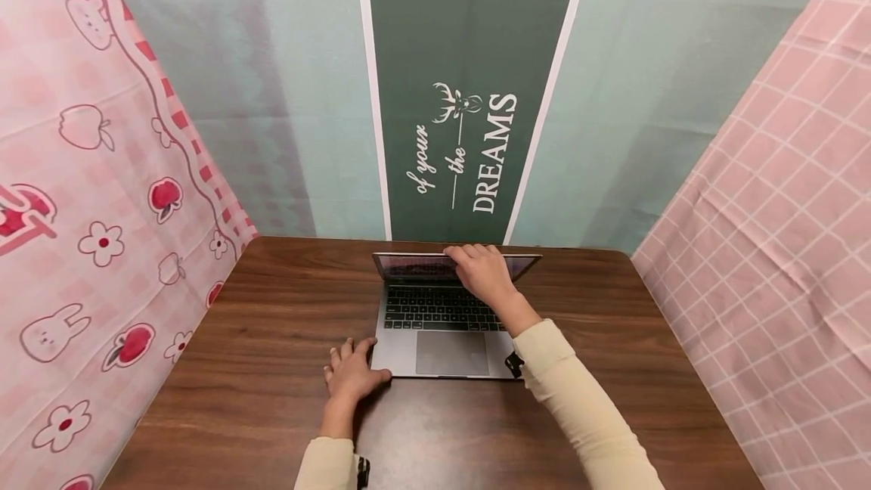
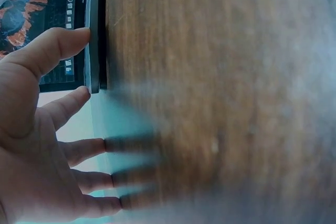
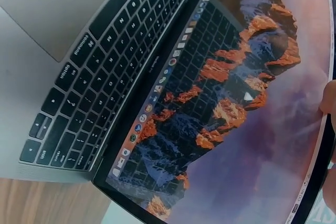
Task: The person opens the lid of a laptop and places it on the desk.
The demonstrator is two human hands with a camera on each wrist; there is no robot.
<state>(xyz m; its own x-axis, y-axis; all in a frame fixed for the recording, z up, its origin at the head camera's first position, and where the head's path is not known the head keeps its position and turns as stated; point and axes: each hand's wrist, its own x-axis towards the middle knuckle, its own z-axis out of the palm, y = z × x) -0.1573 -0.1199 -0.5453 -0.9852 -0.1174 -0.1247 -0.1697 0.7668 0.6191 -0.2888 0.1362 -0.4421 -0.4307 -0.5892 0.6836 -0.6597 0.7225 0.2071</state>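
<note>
A grey laptop (image 1: 395, 354) stands unfolded on the wooden table, its lid raised and its keyboard (image 3: 100, 93) facing up. The lit screen (image 3: 231, 114) shows an orange and blue mountain picture with a row of icons. At the top edge of the lid, my right hand (image 1: 485, 277) grips it, with the thumb on the screen side; the other fingers are partly hidden. My left hand (image 1: 354, 370) lies at the base's front left corner, fingers spread. Its thumb touches the front edge and its index finger the left side.
Dark brown wood forms the table (image 1: 272, 369) around the laptop. Behind it hangs a green curtain (image 1: 469, 21) with white lettering. Pink patterned cloth (image 1: 102, 172) hangs on the left, and pink checked cloth (image 1: 782, 210) on the right.
</note>
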